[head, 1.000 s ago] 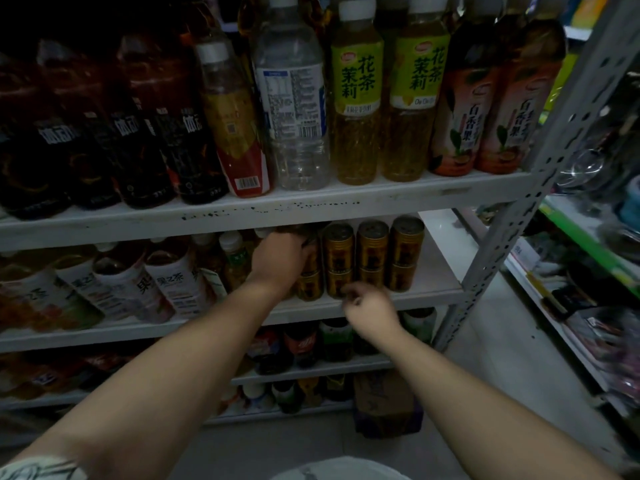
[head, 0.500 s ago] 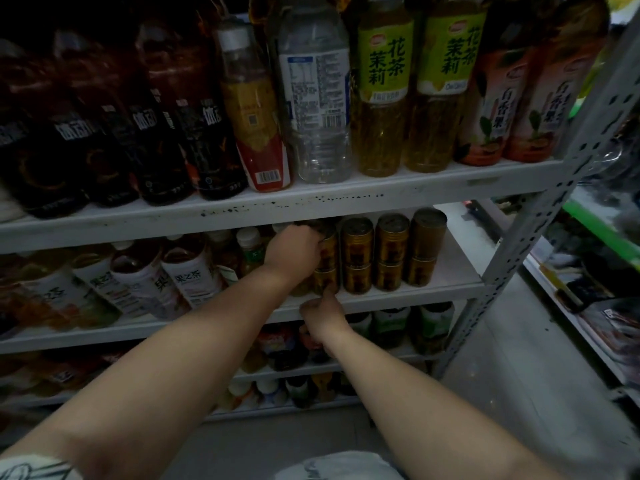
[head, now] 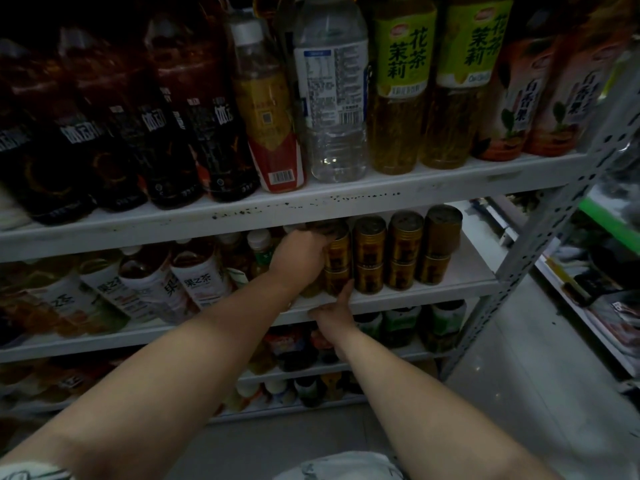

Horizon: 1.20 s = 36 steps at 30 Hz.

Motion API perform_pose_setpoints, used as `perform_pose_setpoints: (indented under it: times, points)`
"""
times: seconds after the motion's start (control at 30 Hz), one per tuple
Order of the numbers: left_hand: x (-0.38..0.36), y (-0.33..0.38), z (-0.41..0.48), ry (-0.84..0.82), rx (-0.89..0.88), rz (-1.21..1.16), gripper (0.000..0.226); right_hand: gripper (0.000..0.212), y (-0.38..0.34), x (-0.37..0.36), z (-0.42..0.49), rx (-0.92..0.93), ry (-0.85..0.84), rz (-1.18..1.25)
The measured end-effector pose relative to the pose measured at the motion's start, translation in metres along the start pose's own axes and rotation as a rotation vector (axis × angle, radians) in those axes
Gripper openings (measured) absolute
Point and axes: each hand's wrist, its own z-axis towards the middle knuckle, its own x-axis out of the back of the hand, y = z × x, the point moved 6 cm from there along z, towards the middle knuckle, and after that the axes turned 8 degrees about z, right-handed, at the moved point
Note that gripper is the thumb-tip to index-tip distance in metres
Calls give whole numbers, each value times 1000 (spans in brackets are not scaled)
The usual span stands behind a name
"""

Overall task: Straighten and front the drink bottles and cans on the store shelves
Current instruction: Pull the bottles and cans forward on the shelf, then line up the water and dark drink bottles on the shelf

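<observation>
**Both hands on the leftmost can stack**

Left hand reaches in under the white upper shelf board, and I see its fingers curled round the upper gold metal can at the left end of the two-high row. Right hand points its index finger straight up against the lower gold can, its other fingers folded at the white metal shelf lip. White-labelled tea bottles crowd my left wrist. A second ago the right hand sat further right, fisted.
</observation>
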Motion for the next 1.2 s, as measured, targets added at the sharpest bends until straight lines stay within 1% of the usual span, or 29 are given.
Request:
perform_pose_setpoints:
  times: [0.07, 0.13, 0.2, 0.27, 0.3, 0.33, 0.4, 0.43, 0.47, 0.53, 0.63, 0.7, 0.73, 0.8, 0.87, 0.97, 1.0, 1.1, 1.2]
  points:
    - [1, 0, -1, 21, -23, -7, 35, 106, 2, 4, 7, -3, 5, -36]
    - [-1, 0, 0, 22, -30, -16, 32, 106, -2, 9, 7, 13, 26, -34]
    - [-4, -1, 1, -13, -20, -1, 30, 104, -5, 13, 5, 15, 28, -56]
    - [-2, 0, 1, -9, -10, -7, 31, 96, -5, 19, -2, 20, 33, -64]
    - [3, 1, 0, 24, -12, -25, 32, 89, -6, 25, -7, 63, 56, -84]
    - [10, 3, -3, 67, -23, -49, 33, 79, -11, 31, -16, 133, 80, -120]
    - [24, 8, -13, 132, -54, -111, 33, 52, -30, 48, -39, 323, 133, -202]
    - [31, 9, -20, 157, -63, -145, 32, 38, -47, 58, -52, 431, 166, -224]
    - [40, 10, -27, 189, -61, -179, 30, 30, -69, 68, -68, 541, 197, -239]
    - [62, 7, -35, 272, -6, -224, 25, 28, -131, 84, -104, 808, 266, -262]
    - [104, 9, -29, 444, 81, -318, 26, 28, -238, 91, -162, 1198, 301, -276]
    - [132, 17, -18, 561, 117, -364, 31, 33, -301, 87, -190, 1374, 329, -339]
    - [142, 21, -13, 609, 140, -369, 33, 37, -326, 81, -197, 1404, 324, -388]
    - [152, 27, -6, 672, 222, -404, 38, 46, -361, 65, -198, 1342, 293, -535]
    - [151, 34, -6, 699, 318, -450, 43, 52, -378, 52, -193, 1240, 314, -713]
    - [146, 40, -12, 740, 387, -443, 50, 49, -391, 33, -189, 1148, 335, -893]
    - [146, 37, -14, 761, 407, -435, 51, 46, -396, 29, -187, 1114, 325, -897]
    - [145, 15, -27, 805, 524, -450, 52, 24, -408, 25, -180, 991, 288, -842]
    - [140, -5, -37, 801, 602, -476, 49, 19, -411, 25, -180, 980, 348, -884]
